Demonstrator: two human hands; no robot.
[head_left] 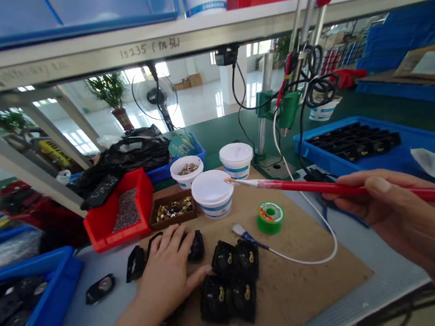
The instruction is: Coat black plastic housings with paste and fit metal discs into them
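Right fingers (pixel 348 199) curled narrow around a red-handled brush (pixel 327 187), long axis slanting up-left over the table (pixel 384 269), tip just beside a white plastic tub (pixel 213 193). Left hand (pixel 170 271) spread wide on a black plastic housing (pixel 195 247), much nearer it than the right.

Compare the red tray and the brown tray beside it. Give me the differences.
The red plastic tray is bright and glossy, while the brown tray is dull and dark. The red tray looks larger and deeper than the brown tray. The red tray holds fine grey granules; the brown tray holds small brass-coloured parts. Both are open-topped, rectangular and filled with loose small pieces.
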